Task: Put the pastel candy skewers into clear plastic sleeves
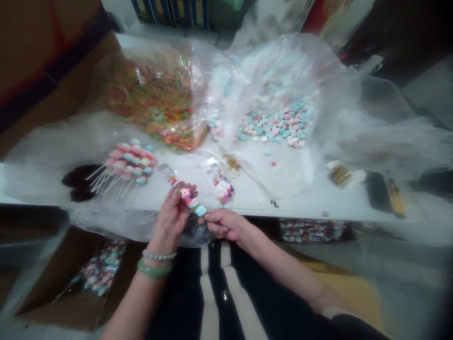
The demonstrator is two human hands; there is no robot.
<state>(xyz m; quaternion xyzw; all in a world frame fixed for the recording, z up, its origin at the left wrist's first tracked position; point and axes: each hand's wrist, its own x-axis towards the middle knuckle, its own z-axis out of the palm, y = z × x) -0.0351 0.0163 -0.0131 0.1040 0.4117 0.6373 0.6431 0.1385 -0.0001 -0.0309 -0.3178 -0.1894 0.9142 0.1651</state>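
Just beyond the table's front edge, my left hand (174, 210) is closed round the upper part of a pink and light-blue candy skewer (193, 201). My right hand (222, 222) has its fingers pinched together at the skewer's lower, blue end. Behind my hands lie a printed card packet (217, 180), a smaller one (167, 174) and a little heap of gold ties (232, 163). To the left, a pile of candy skewers on white sticks (130, 161) rests on the plastic.
A bag of orange and red gummies (155, 104) and a bag of pastel candies (276, 125) cover the table's back. A cutter (395, 197) lies at right. Below the table stand a carton (60, 302) of wrapped candies and a yellow surface (347, 293).
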